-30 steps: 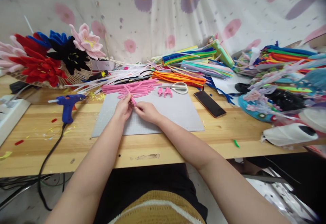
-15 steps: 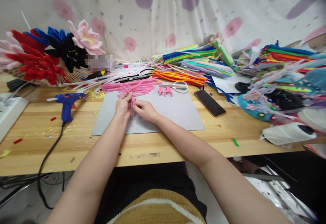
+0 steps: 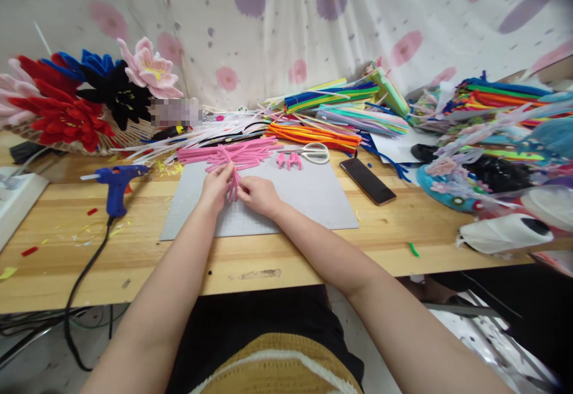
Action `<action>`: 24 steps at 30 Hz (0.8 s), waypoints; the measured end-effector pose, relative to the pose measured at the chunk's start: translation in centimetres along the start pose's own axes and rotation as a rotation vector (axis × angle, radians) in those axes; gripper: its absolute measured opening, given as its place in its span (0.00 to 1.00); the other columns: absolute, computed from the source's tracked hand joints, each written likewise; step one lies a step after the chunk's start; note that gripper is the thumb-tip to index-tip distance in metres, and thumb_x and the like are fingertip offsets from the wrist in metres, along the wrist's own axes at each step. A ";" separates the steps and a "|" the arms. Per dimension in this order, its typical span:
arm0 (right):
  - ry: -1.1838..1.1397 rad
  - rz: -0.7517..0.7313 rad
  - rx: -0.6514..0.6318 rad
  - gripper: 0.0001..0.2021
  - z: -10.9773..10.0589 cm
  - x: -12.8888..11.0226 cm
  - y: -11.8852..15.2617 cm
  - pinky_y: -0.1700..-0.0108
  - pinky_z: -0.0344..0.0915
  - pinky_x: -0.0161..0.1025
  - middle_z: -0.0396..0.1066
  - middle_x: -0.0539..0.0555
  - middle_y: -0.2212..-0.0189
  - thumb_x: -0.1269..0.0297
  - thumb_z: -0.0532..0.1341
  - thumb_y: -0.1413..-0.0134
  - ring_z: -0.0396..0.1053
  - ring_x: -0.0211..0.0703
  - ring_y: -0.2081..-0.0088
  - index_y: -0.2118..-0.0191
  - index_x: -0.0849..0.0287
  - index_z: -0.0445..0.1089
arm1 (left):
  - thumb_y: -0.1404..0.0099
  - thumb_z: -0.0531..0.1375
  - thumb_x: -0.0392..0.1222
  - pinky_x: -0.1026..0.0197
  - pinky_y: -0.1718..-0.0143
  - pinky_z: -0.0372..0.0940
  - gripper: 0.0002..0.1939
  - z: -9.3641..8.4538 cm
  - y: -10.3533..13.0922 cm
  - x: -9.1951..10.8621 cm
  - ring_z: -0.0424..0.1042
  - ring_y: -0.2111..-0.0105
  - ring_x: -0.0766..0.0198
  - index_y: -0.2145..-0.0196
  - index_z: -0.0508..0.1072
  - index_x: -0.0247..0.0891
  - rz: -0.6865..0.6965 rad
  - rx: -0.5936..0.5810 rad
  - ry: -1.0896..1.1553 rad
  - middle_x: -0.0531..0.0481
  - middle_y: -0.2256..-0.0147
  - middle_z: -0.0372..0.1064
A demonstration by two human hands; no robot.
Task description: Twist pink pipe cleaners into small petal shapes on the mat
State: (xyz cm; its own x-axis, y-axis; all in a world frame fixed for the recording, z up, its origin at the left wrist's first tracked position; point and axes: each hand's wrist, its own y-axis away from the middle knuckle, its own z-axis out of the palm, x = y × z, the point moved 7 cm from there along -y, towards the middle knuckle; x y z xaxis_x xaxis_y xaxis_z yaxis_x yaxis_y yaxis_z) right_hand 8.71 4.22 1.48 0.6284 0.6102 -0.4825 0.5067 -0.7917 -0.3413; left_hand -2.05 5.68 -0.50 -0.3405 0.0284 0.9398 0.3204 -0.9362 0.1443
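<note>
Pink pipe cleaners (image 3: 233,190) are pinched in a small bunch in my left hand (image 3: 216,186), their lower ends fanned out a little. Closed at the right side of the bunch, my right hand (image 3: 259,194) grips one or more of its strands between thumb and forefinger; how many I cannot tell. Both hands hover over the grey mat (image 3: 295,203). Just beyond them a loose pile of pink pipe cleaners (image 3: 192,154) lies across the mat's far edge. Small bent pink pieces (image 3: 293,161) rest beside the scissors (image 3: 316,153).
A blue glue gun (image 3: 116,188) with its cord stands left of the mat. To the right are a black phone (image 3: 367,181) and a white thread cone (image 3: 505,234). Bundles of coloured pipe cleaners (image 3: 331,97) line the back; fuzzy flowers (image 3: 67,116) fill the far left.
The lower ends of the pink bunch are spread wider than before. My right hand has shifted very slightly right, while my left hand stays nearly where it was.
</note>
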 end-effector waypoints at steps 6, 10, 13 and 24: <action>0.076 -0.071 0.000 0.10 -0.5 -0.5 0.0 0.66 0.52 0.36 0.71 0.55 0.70 0.62 0.53 0.44 0.64 0.40 0.67 0.71 0.59 0.66 | 0.63 0.71 0.45 0.66 0.76 0.60 0.16 -0.7 0.2 1.5 0.63 0.79 0.70 0.78 0.73 0.34 0.227 0.066 -0.318 0.54 0.80 0.67; -0.176 -0.024 0.050 0.10 -1.3 0.2 -0.2 0.66 0.54 0.35 0.69 0.51 0.70 0.58 0.51 0.41 0.64 0.37 0.69 0.66 0.58 0.63 | 0.62 0.69 0.46 0.63 0.74 0.64 0.16 -0.5 0.4 1.4 0.67 0.78 0.67 0.76 0.74 0.33 0.123 0.003 -0.234 0.51 0.78 0.70; -0.416 0.099 0.112 0.08 -1.7 2.0 -0.5 0.68 0.56 0.33 0.65 0.46 0.75 0.59 0.52 0.43 0.62 0.34 0.73 0.61 0.57 0.60 | 0.63 0.70 0.45 0.61 0.74 0.66 0.17 -0.3 0.7 1.4 0.68 0.77 0.65 0.76 0.74 0.32 0.064 -0.036 -0.184 0.50 0.78 0.70; -0.631 0.206 -0.053 0.04 -0.1 3.0 -0.6 0.72 0.56 0.32 0.64 0.44 0.80 0.70 0.57 0.57 0.61 0.32 0.78 0.70 0.59 0.62 | 0.67 0.71 0.47 0.60 0.72 0.67 0.21 -0.1 0.6 0.7 0.69 0.77 0.65 0.76 0.74 0.33 0.054 -0.055 -0.190 0.50 0.77 0.71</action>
State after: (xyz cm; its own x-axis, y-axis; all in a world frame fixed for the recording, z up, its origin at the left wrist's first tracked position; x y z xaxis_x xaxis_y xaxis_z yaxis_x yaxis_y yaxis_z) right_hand 10.36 6.53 0.32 0.2573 0.2990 -0.9189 0.4521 -0.8777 -0.1590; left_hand -2.21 5.10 0.16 -0.1499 0.0383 0.9880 0.2828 -0.9558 0.0800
